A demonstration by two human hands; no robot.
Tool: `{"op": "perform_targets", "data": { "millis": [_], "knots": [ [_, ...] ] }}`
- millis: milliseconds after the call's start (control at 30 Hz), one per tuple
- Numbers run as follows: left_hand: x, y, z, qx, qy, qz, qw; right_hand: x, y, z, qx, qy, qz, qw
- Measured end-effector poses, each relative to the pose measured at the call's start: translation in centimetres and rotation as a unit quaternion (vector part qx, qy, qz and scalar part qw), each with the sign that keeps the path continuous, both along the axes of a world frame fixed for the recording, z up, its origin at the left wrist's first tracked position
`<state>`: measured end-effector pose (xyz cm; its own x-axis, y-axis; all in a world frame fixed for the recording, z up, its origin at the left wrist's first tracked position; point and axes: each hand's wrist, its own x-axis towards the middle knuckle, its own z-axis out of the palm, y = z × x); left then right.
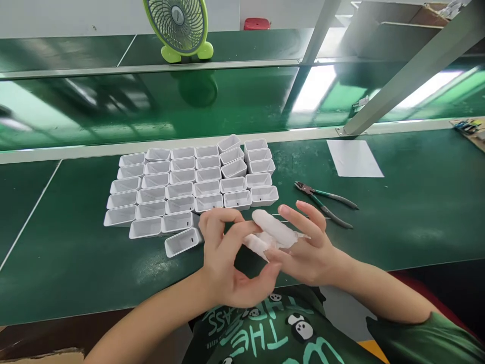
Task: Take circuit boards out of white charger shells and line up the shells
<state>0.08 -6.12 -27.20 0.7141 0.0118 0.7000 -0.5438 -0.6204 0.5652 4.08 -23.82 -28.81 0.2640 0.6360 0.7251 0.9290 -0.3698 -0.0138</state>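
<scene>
My right hand (310,247) is held out with its fingers apart; white wrappings (278,230) cover some of its fingers. Against those wrappings rest the fingers of my left hand (231,258), which are bent, with the thumb reaching below toward the right hand. Both hands are over the near part of the green table. Just beyond and to the left stand several small white open boxes (180,190) in rows, and one box (182,242) lies nearest, beside my left hand. Pliers (322,199) with green handles lie beyond my right hand.
A white sheet (355,158) lies at the right back of the green table (76,273). A green fan (177,25) stands on the shelf behind, with a cardboard box (390,38) at upper right. A slanted metal post (401,76) rises at right.
</scene>
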Motion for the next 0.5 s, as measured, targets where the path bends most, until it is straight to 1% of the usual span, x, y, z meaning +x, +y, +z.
{"op": "perform_targets", "data": {
  "millis": [67, 167, 233, 300, 367, 433, 500],
  "knots": [
    [-0.1, -0.1, 0.4, 0.027, 0.059, 0.0, 0.998, 0.0, 0.1, -0.1, -0.011, -0.003, -0.002, 1.0],
    [-0.5, -0.3, 0.8, -0.004, 0.098, -0.012, 0.995, 0.0, 0.3, -0.4, -0.024, -0.002, -0.007, 1.0],
    [-0.8, -0.3, 0.8, -0.018, 0.092, -0.018, 0.995, -0.1, 0.4, -0.4, -0.028, 0.0, -0.003, 1.0],
    [-1.0, -0.2, 0.8, 0.011, 0.056, -0.025, 0.998, -0.2, 0.5, -0.4, -0.037, 0.01, 0.0, 0.999],
    [-1.1, 0.0, 0.6, 0.064, -0.006, -0.03, 0.997, -0.3, 0.5, -0.4, -0.043, 0.02, -0.001, 0.999],
    [-1.0, 0.2, 0.3, 0.106, -0.074, -0.032, 0.991, -0.4, 0.4, -0.4, -0.054, 0.024, -0.002, 0.998],
    [-0.9, 0.5, -0.1, 0.115, -0.125, -0.003, 0.985, -0.5, 0.2, -0.4, -0.064, 0.026, -0.016, 0.997]
  ]
}}
